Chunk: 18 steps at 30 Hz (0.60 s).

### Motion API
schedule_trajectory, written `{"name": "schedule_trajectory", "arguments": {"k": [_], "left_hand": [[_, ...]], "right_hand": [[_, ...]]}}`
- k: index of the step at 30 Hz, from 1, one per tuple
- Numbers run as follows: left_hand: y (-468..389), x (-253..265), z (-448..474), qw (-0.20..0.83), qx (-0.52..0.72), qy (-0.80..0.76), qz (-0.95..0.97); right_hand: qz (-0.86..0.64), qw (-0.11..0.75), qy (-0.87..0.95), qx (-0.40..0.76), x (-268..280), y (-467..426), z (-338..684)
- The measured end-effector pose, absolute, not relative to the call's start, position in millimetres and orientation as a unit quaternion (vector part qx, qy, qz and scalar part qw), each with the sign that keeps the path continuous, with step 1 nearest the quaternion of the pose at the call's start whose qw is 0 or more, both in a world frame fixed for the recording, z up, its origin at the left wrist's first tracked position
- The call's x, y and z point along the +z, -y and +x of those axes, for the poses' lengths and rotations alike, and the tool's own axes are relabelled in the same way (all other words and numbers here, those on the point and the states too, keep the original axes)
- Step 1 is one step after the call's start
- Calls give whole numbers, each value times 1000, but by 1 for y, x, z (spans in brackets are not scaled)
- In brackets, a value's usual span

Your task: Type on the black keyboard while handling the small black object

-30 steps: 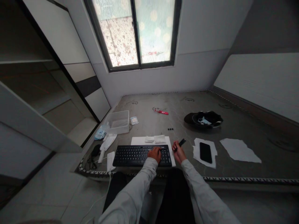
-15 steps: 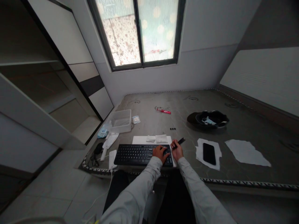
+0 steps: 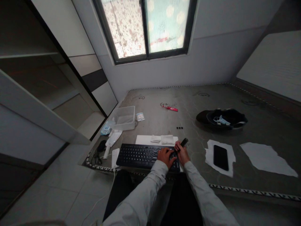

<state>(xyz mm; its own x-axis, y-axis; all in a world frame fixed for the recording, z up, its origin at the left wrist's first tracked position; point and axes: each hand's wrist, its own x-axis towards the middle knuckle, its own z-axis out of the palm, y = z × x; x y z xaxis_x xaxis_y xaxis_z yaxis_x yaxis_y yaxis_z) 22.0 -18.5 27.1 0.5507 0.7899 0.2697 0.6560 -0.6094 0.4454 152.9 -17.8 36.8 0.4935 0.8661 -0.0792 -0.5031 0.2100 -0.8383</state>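
Note:
A black keyboard (image 3: 138,156) lies in front of me, partly over a white sheet (image 3: 141,139). My left hand (image 3: 166,157) rests on its right end, thumb and fingers apart, touching the keys. At the keyboard's right edge, my right hand (image 3: 182,153) is closed around a short black brush (image 3: 184,142), whose far end points up and away to the right; its near end is hidden by the fingers. Two folded white cloths (image 3: 166,139) lie just behind the keyboard. Farther back sit three small black keycaps (image 3: 179,127) in a row.
On the left are a clear plastic bin (image 3: 124,117), a small white packet (image 3: 140,116), a black mouse (image 3: 102,145) and a white power strip (image 3: 115,158). A red-handled item (image 3: 171,108) lies farther back. To the right are a cap (image 3: 222,119), a phone (image 3: 220,157) and white paper (image 3: 268,158).
The view has tilted down and turned slightly left, so everything sits farther right in the picture. My right hand has come closer to my left, the brush still in it.

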Motion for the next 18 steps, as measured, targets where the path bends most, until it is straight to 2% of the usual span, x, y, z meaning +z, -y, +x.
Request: {"name": "schedule_trajectory", "arguments": {"k": [7, 11, 18], "left_hand": [[18, 28, 22, 167, 233, -423, 859], [17, 21, 23, 176, 256, -422, 852], [13, 16, 23, 206, 289, -420, 836]], "right_hand": [[-504, 707, 238, 436, 34, 12, 145], [-566, 685, 273, 368, 27, 13, 139], [-553, 725, 257, 320, 11, 12, 134]]}}
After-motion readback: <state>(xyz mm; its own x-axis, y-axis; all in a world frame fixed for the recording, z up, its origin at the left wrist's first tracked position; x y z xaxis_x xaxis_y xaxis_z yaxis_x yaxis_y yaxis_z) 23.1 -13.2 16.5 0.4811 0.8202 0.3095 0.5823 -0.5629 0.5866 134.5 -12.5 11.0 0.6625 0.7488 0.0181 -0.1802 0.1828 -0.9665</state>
